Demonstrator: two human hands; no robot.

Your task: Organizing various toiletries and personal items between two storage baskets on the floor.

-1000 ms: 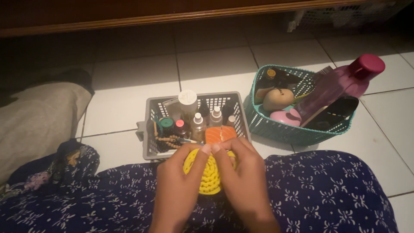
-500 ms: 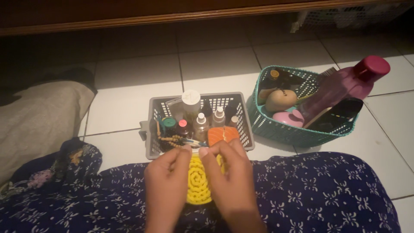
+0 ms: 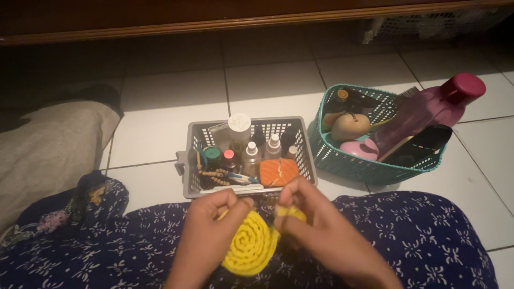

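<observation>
Nearest, over a lap draped in dark blue floral cloth [image 3: 407, 235]: a round yellow crocheted piece [image 3: 250, 245], coiled in a spiral, held up off the fabric between both hands. Left hand [image 3: 206, 230] curled closed, thumb and fingertips pinching the disc's upper left edge, probably to keep the work taut and facing up. Right hand [image 3: 321, 230] likewise closed, fingertips gripping the upper right rim where a bit of yellow folds over; whether a hook sits in that grip, cannot tell. Just beyond the knuckles, on the white tiled floor [image 3: 160, 128], a grey slotted plastic basket [image 3: 190, 160], set close in front, likely for easy reach: inside, small dropper bottles [image 3: 261, 149] standing upright, a white-capped jar [image 3: 239, 128], wooden beads [image 3: 213, 175], an orange salmon-patterned piece [image 3: 278, 172] lying flat at the near right corner. Beside it to the right, apart from it, a teal woven basket [image 3: 348, 163] holding a tan rounded object [image 3: 349, 126], a pink compact [image 3: 360, 149], and a purple bottle with magenta cap [image 3: 433, 109] leaning out over the rim, too long to lie inside. Far left, a beige cushion [image 3: 48, 150]; farthest, dark wooden furniture base [image 3: 214, 16].
</observation>
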